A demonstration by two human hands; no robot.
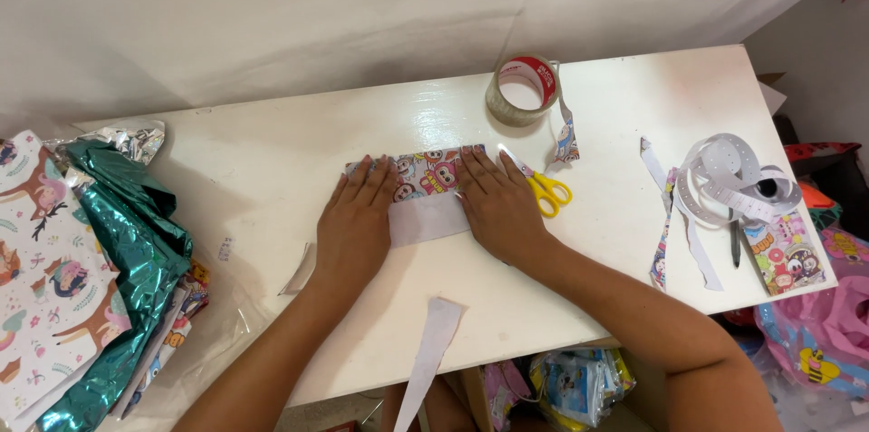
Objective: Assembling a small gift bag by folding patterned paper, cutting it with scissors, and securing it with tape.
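A small parcel in cartoon-print wrapping paper [424, 174] lies in the middle of a white table [272, 161]. A white flap of the paper [427, 218] is folded toward me. My left hand [355, 224] lies flat on the parcel's left end, fingers spread. My right hand [496, 206] presses flat on its right end. Neither hand holds anything. Yellow-handled scissors [543, 188] lie just right of my right hand.
A roll of clear tape [523, 88] stands behind the scissors, a paper strip [566, 138] beside it. Paper offcuts, a white ribbon [733, 179] and a pen [735, 242] lie at the right. Wrapping sheets and teal foil [127, 251] are stacked at the left. A white strip [430, 346] overhangs the front edge.
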